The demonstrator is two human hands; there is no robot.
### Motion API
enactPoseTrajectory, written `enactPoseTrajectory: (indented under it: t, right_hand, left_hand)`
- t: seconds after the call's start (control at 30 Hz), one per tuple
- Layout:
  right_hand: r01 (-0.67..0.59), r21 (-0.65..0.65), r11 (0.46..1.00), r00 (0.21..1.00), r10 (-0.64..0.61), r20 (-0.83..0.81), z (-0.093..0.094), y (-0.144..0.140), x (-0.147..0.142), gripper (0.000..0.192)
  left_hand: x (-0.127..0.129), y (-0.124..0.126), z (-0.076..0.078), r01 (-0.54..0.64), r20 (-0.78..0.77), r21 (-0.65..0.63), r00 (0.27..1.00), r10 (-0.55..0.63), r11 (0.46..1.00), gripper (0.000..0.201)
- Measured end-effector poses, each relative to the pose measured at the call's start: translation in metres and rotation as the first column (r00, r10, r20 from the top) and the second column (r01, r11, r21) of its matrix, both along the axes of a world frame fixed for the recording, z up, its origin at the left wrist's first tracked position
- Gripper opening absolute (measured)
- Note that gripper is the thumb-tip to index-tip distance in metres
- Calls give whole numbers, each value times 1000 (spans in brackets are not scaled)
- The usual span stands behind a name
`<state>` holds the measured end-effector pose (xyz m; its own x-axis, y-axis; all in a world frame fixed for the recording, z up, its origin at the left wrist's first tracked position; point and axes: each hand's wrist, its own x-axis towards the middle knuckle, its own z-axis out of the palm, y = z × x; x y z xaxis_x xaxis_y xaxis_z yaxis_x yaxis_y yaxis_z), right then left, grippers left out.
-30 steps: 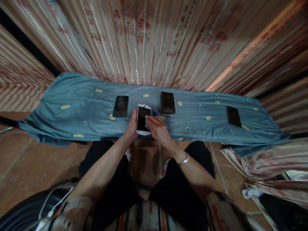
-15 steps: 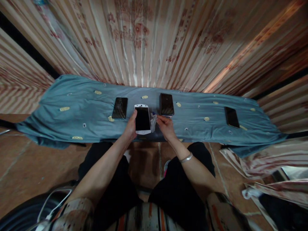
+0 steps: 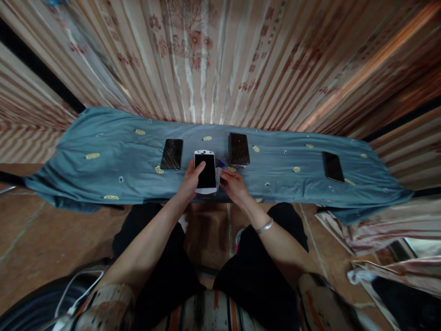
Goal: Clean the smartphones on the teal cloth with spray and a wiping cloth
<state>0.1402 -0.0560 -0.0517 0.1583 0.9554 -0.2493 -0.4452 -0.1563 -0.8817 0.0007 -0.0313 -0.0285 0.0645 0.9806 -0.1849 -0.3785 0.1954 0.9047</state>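
Observation:
My left hand grips a white smartphone with a dark screen, its thumb lying over the glass. Close against the phone's right edge, my right hand pinches a crumpled whitish cloth or wipe; its exact kind is unclear. A small blue patch shows just above those fingertips. Left of the white phone lies a black phone with a marked screen. Beyond my right hand sits a stack of dark phones.
A blue-green cloth with yellow prints covers the long, narrow table. Another black phone lies toward its right end. A pleated curtain hangs right behind the table. A white cable is at lower left.
My left thumb has moved from the phone's edge onto its screen. My right hand and the wipe have shifted slightly down, against the phone's side.

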Motion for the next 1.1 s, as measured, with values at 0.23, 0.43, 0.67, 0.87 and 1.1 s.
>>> enactPoseTrajectory:
  t: [0.23,0.43,0.67,0.87,1.1]
  right_hand:
    - [-24,-33,999,995,20,-95,10,-2,2,13]
    - [-13,-6,1000,996,13,-87,11,-5,3,11]
    - [-20,152,988,995,6,98,10,-4,2,16]
    - [-202,374,905,805,-64,590,15,-13,-1,34]
    - [-370,400,839,523,-168,835,17,-20,0,53]
  left_hand:
    - [0,3,-4,-22,-191,166,980,54,986,58]
    - [2,2,-8,70,-259,199,966,-16,978,65]
    - [7,-11,-9,244,-127,28,963,-239,969,55]
    - [12,-11,-6,279,96,-132,959,-268,951,49]
    - [12,-18,-3,344,191,-185,931,-310,920,39]
